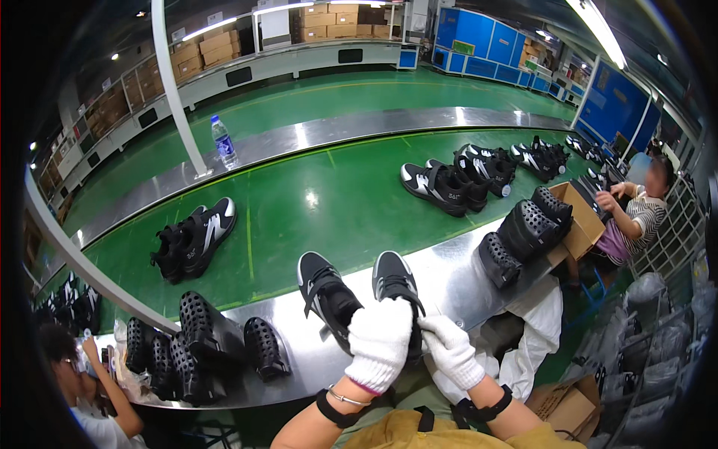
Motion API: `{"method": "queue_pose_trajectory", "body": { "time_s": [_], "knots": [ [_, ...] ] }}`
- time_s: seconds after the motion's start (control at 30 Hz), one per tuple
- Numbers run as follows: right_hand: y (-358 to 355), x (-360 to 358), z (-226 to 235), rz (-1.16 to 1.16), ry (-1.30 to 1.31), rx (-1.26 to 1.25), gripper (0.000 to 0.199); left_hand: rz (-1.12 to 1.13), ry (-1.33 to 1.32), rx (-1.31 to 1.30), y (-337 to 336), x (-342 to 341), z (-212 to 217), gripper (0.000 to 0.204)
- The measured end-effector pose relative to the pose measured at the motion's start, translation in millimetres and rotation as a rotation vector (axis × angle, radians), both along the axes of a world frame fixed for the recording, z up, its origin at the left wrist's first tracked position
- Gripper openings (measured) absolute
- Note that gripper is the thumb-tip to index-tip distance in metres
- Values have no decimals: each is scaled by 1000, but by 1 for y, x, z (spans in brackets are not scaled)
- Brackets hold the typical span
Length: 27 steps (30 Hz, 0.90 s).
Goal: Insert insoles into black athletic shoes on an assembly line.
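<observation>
Two black sneakers with grey-white toes and straps across the top lie on the metal bench in front of me, toes pointing away. My left hand [380,340], in a white knit glove, is closed over the ankle opening of the right-hand sneaker [394,277]; its fingertips are partly hidden. At that shoe's right side, my right hand [451,349], also gloved, pinches the loose end of its strap with thumb and fingers together. The left-hand sneaker [323,284] rests tilted beside my left hand, its heel partly covered by the glove.
Perforated black shoe inserts stand at left [197,322] and right [527,224] on the metal bench [441,277]. A green conveyor belt [321,202] carries pairs of sneakers [198,236]. Beyond it are a water bottle [224,142] and a post [176,90]. Co-workers sit at both sides.
</observation>
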State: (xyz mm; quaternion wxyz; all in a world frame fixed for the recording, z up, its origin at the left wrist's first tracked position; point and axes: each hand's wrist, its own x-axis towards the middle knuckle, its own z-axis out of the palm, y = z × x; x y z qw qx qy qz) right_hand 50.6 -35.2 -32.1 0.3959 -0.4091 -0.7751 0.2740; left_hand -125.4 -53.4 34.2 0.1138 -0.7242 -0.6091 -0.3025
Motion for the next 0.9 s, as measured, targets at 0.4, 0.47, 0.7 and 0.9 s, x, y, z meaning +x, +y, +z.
{"method": "queue_pose_trajectory", "body": {
  "time_s": [0.4, 0.47, 0.7, 0.9],
  "knots": [
    [44, -19, 50, 82, 795, -992, 21, -26, -210, 58, 5, -22, -28, 23],
    [52, -14, 45, 42, 758, -990, 22, -34, -212, 83, 3, -23, -32, 23],
    [16, -15, 13, -110, 661, -1030, 22, 67, -314, 123, 4, -12, -37, 20],
    [10, 1, -1, -43, 201, -786, 24, 45, -255, 179, -6, -15, -25, 24]
  ]
}}
